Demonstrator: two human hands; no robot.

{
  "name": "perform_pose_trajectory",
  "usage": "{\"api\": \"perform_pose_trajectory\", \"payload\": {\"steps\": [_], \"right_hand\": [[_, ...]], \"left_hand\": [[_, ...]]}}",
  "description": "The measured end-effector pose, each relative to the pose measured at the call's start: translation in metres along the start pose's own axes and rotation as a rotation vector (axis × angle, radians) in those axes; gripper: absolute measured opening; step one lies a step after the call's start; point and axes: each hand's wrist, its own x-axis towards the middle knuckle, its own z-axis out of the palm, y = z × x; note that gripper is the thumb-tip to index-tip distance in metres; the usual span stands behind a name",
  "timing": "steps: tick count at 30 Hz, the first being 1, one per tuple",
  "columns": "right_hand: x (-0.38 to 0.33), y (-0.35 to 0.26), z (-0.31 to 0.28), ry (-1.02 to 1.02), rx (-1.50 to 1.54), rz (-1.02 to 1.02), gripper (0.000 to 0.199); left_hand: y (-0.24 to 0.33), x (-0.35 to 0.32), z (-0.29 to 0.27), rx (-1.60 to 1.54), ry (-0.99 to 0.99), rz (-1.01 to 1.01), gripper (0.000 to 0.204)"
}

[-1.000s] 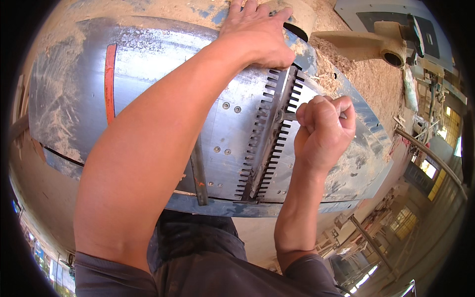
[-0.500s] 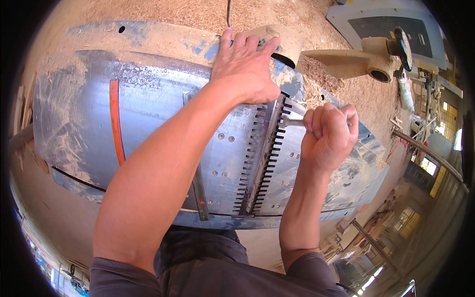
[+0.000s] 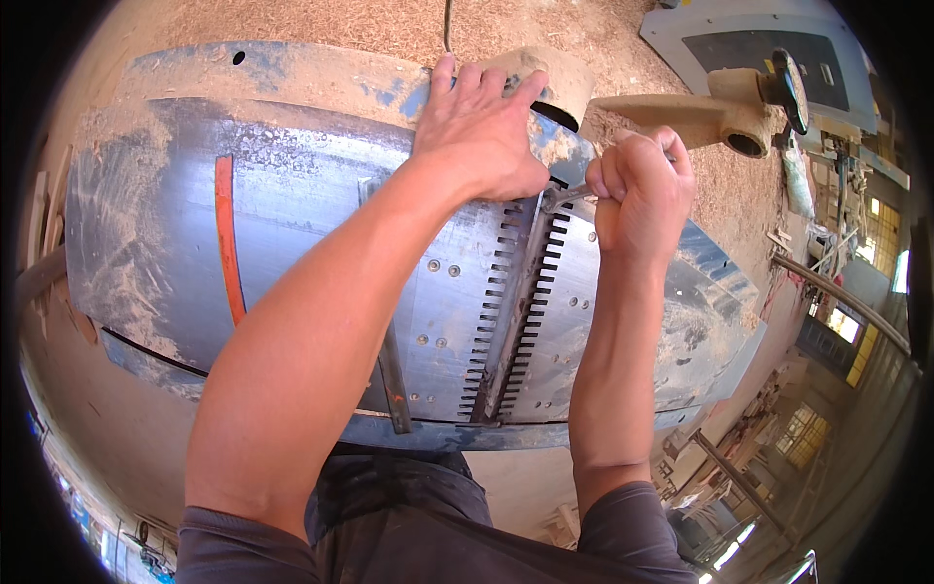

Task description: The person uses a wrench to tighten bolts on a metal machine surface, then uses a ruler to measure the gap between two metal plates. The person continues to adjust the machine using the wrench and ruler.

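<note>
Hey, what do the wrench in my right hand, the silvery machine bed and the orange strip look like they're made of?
Wrench: probably steel, dull grey with a muted metallic sheen. Machine bed: bare metal, perhaps cast iron or steel, given its bright reflections and dark mottling. Orange strip: unclear; its solid colour suits painted metal or plastic.

silvery grey with pale smears and dark mottling on the metal table (image 3: 321, 204), orange-red on the narrow strip (image 3: 228, 234), black-and-silver comb stripes along the toothed slot (image 3: 512, 302), dull grey on the wrench (image 3: 572, 195), patchy blue on the ledge (image 3: 387, 97), tan sawdust (image 3: 331, 27), charcoal sleeves (image 3: 243, 540)
</note>
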Motion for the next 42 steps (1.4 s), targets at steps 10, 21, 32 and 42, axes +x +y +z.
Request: {"api": "perform_pose_trajectory", "payload": {"steps": [10,21,32,42], "right_hand": [[-0.007,0.014,-0.004,0.046,0.047,-0.031,0.030],[-0.015,0.014,0.009,0.155,-0.015,-0.046,0.031],[-0.028,-0.039,-0.025,0.063,-0.485,-0.041,0.033],[-0.151,-0.036,-0.133,0.044,-1.408,-0.447,0.013]], "left_hand": [[-0.003,0.001,0.002,-0.043,0.019,0.020,0.100],[0.004,0.000,-0.016,-0.050,-0.094,-0.010,0.100],[0.001,0.002,-0.007,-0.007,-0.061,-0.006,0.109],[-0.001,0.015,-0.001,0.054,-0.013,0.097,0.116]]}}
